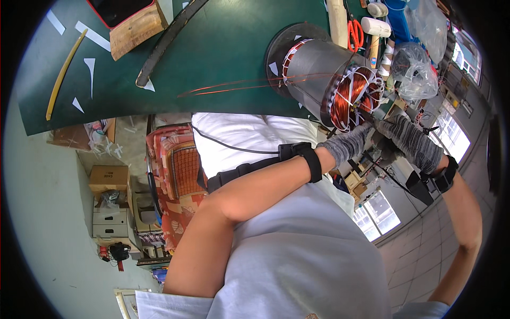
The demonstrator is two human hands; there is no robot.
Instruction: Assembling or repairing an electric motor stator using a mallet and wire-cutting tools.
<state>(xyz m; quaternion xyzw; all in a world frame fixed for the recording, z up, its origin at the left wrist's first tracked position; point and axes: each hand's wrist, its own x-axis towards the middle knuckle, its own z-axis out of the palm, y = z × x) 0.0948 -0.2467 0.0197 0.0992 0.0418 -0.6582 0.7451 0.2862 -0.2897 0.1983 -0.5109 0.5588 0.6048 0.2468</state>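
Observation:
A grey cylindrical motor stator point(319, 74) lies on its side at the right of the green table. Its near end shows copper windings point(353, 98) bound with white lacing. My left hand point(348, 144), in a grey knit glove, reaches up to the lower edge of these windings, fingers drawn together. Beside it, my right hand point(409, 139), gloved alike, is closed close to the same end. Something dark shows between the fingertips, too small to name. Loose copper wires point(228, 86) trail leftward from the stator over the table.
Red-handled scissors point(355, 35), a white mallet point(376, 26) and clear plastic bags point(415, 72) lie beyond the stator. On the green table point(212, 53) are a wooden block point(138, 32), a dark curved strip point(167, 45), a yellow strip point(64, 77) and white scraps.

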